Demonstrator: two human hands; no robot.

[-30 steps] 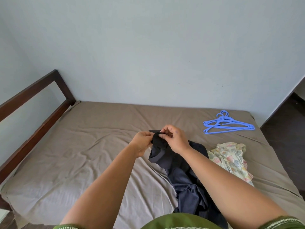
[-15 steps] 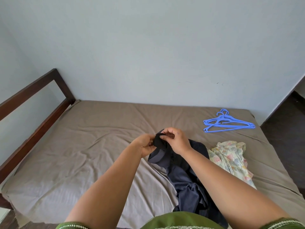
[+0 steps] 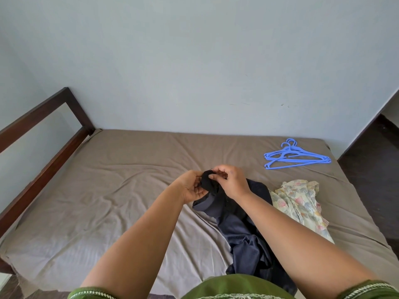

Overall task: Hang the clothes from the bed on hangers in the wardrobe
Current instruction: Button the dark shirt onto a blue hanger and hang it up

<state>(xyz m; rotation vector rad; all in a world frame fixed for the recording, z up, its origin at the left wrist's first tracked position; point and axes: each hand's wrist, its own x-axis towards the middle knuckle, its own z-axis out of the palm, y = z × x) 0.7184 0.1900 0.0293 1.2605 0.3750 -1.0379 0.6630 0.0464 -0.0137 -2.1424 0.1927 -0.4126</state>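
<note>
A dark navy garment (image 3: 244, 229) lies across the brown bed sheet (image 3: 108, 201), trailing toward me. Its upper end is lifted and bunched between my hands. My left hand (image 3: 192, 187) grips the bunched dark cloth from the left. From the right, my right hand (image 3: 232, 183) pinches the same bunch with curled fingers. A pale floral garment (image 3: 302, 203) lies crumpled to the right of the dark one. Several blue plastic hangers (image 3: 295, 157) lie stacked at the bed's far right corner. No wardrobe is in view.
A dark wooden bed frame (image 3: 49, 152) runs along the left side. A pale blue wall (image 3: 194, 72) stands behind the bed. Dark floor (image 3: 375, 169) shows to the right of the mattress.
My hands have gathered the garment's top end into a tighter bunch between them. They stayed in nearly the same place above the bed.
</note>
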